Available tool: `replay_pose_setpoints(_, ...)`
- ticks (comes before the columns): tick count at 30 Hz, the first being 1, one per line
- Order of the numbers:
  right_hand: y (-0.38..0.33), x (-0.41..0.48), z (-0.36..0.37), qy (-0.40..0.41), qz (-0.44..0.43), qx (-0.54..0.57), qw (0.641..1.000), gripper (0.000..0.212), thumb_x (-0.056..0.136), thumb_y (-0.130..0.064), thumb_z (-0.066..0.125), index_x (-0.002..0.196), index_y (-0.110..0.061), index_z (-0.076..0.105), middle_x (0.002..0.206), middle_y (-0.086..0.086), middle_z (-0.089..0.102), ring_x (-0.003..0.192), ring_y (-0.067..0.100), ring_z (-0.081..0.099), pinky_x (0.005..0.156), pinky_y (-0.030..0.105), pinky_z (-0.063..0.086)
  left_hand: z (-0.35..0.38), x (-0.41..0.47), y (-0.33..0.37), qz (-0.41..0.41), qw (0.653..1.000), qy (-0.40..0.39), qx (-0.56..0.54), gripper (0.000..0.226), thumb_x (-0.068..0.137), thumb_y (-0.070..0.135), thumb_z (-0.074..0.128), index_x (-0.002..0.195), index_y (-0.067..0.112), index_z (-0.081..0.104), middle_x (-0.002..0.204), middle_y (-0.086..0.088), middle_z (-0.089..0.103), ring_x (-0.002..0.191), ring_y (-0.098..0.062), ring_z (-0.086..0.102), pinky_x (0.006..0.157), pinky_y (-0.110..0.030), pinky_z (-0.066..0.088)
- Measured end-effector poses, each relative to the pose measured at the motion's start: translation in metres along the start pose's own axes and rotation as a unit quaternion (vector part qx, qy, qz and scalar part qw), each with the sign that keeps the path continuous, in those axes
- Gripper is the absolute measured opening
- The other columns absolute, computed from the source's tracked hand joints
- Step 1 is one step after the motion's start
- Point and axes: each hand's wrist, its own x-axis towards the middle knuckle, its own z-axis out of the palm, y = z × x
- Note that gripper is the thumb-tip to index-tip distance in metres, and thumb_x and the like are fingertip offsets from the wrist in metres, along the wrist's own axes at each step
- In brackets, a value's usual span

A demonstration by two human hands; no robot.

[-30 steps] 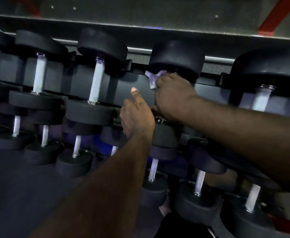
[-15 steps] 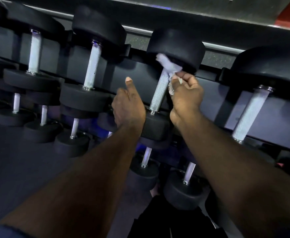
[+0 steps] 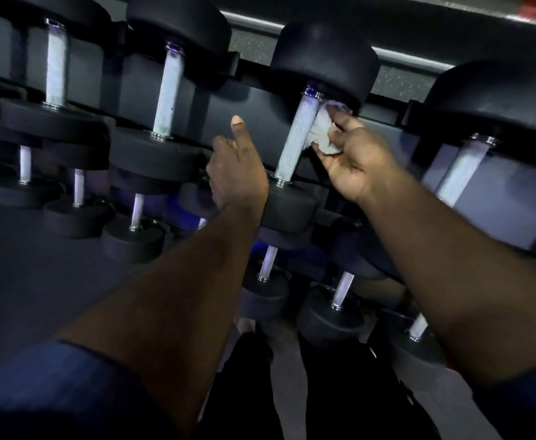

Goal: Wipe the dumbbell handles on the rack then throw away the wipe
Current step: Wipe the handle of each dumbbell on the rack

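Wipe (image 3: pixel 322 133) shifted beside handle (image 3: pixel 295 138) — bunched, right hand (image 3: pixel 352 160) pinching

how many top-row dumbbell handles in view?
4 handles: far-left handle, second handle, third handle against the wipe in the right hand, far-right handle. Others may lie off-frame.

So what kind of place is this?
Most likely a gym's free-weights area: black dumbbells sit in rows on a tiered rack, and the right hand holds a wipe against one knurled handle.
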Motion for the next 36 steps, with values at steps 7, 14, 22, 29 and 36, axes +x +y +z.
replay_pose_setpoints(7,0.001,0.009,0.03,-0.025,0.007,-0.108,0.994,0.043,0.102,0.01,0.028,0.115,-0.006,0.066,0.103,0.011,0.077,0.092,0.03,0.07,0.085,0.046,0.062,-0.004,-0.001,0.002,0.002,1.0,-0.019,-0.008,0.066,0.105,0.07,0.023,0.113,0.019,0.063,0.104,-0.003,0.058,0.096,-0.024,0.049,0.083,-0.035,0.031)
replay_pose_setpoints(14,0.024,-0.003,-0.005,-0.031,0.028,-0.278,0.96,0.053,0.092,0.025,0.03,0.127,0.001,0.061,0.123,0.02,0.069,0.112,0.032,0.068,0.089,0.034,0.059,-0.004,0.0,0.001,0.017,0.999,-0.031,0.008,0.069,0.103,0.072,0.019,0.116,0.02,0.063,0.124,-0.011,0.067,0.119,-0.035,0.059,0.084,-0.038,0.032)
replay_pose_setpoints(22,0.042,-0.019,0.003,0.003,-0.041,-0.426,0.904,0.035,0.091,0.017,0.047,0.11,-0.002,0.069,0.111,0.019,0.074,0.094,0.027,0.069,0.069,0.033,0.059,-0.004,0.0,-0.001,0.025,0.999,-0.028,0.014,0.066,0.103,0.073,0.019,0.117,0.02,0.056,0.121,-0.01,0.068,0.117,-0.035,0.06,0.083,-0.041,0.038)
replay_pose_setpoints(29,0.008,0.003,0.024,0.084,-0.169,-0.216,0.958,0.021,0.093,0.017,0.049,0.104,0.012,0.066,0.087,0.015,0.075,0.071,0.019,0.071,0.056,0.028,0.054,-0.004,-0.004,0.0,0.026,0.999,-0.027,0.013,0.064,0.103,0.073,0.018,0.116,0.022,0.054,0.118,-0.009,0.067,0.114,-0.034,0.06,0.082,-0.04,0.036)
replay_pose_setpoints(36,0.033,-0.018,-0.008,0.059,-0.108,-0.333,0.935,0.017,0.091,0.008,0.065,0.108,0.006,0.068,0.094,0.017,0.073,0.072,0.019,0.07,0.068,0.031,0.062,-0.001,-0.002,-0.003,0.031,0.999,-0.027,0.021,0.068,0.101,0.076,0.015,0.116,0.022,0.054,0.117,-0.009,0.066,0.114,-0.034,0.06,0.083,-0.043,0.038)
